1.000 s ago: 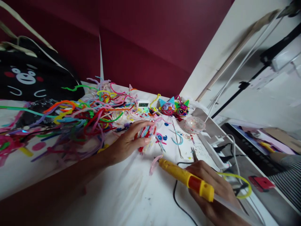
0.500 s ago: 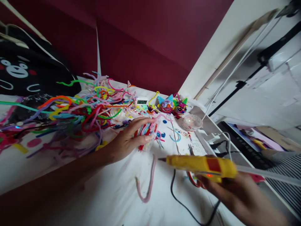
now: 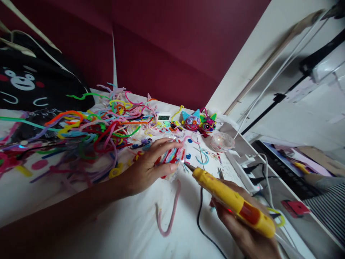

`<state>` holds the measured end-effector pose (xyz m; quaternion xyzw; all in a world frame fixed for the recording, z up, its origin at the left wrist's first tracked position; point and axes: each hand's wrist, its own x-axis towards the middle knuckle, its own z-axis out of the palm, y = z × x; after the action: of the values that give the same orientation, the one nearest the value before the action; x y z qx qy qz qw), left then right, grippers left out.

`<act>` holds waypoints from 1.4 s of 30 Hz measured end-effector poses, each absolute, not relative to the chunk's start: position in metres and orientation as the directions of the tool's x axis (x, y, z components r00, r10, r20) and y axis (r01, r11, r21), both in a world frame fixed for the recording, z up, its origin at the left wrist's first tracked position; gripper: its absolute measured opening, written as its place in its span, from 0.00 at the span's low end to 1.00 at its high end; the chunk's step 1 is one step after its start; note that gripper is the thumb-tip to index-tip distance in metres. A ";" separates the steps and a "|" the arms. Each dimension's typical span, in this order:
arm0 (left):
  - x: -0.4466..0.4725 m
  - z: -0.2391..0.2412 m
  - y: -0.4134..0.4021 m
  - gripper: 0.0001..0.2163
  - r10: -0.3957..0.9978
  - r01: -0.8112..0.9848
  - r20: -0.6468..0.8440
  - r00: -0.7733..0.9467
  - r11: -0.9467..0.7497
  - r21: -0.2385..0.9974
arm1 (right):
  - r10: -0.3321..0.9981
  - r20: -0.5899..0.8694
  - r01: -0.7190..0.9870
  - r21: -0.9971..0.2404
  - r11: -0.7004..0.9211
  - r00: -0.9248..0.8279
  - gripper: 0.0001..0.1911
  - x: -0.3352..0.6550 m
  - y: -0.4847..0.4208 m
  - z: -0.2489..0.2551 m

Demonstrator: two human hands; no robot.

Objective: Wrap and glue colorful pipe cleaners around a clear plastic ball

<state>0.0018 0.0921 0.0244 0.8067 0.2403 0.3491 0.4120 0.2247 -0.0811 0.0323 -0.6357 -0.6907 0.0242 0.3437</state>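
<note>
My left hand curls round the striped piece; my right hand grips the glue gun, best kept clear of skin.

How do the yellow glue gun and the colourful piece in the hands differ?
The glue gun is mostly yellow; the colourful piece is streaked red, blue and white. The gun is long, the piece compact. The right hand grips the gun, the left hand the piece. Both are held.
</note>
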 end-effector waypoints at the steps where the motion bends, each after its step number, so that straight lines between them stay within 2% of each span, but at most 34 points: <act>1: 0.002 0.024 0.092 0.20 0.672 0.103 0.365 0.644 -0.549 0.829 | 0.902 0.425 0.860 -0.486 0.155 0.078 0.13 0.223 -0.082 0.029; 4: 0.002 0.022 0.091 0.20 0.662 0.115 0.360 0.658 -0.560 0.820 | 0.903 0.401 0.849 -0.521 0.086 0.155 0.12 0.218 -0.083 0.024; 12: 0.003 0.025 0.088 0.20 0.660 0.165 0.315 0.682 -0.559 0.813 | 0.835 0.543 0.835 -0.498 0.236 0.088 0.11 0.215 -0.071 0.018; 18: 0.002 0.027 0.086 0.19 0.651 0.182 0.295 0.699 -0.562 0.807 | 0.855 0.487 0.798 -0.580 0.165 0.177 0.10 0.209 -0.071 0.018; 27: 0.001 0.022 0.086 0.19 0.635 0.183 0.317 0.705 -0.594 0.784 | 0.866 0.456 0.811 -0.575 0.109 0.206 0.06 0.202 -0.070 0.021; 33: 0.001 0.021 0.087 0.19 0.621 0.172 0.336 0.708 -0.613 0.771 | 0.867 0.484 0.782 -0.582 0.223 0.113 0.08 0.212 -0.070 0.015; 42: 0.001 0.019 0.087 0.19 0.619 0.169 0.341 0.707 -0.616 0.769 | 0.885 0.457 0.768 -0.598 0.231 0.090 0.11 0.217 -0.075 0.011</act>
<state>0.0013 0.0875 0.0186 0.8462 0.2330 0.3034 0.3710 0.2165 -0.0749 0.0112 -0.6160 -0.6707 0.0719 0.4069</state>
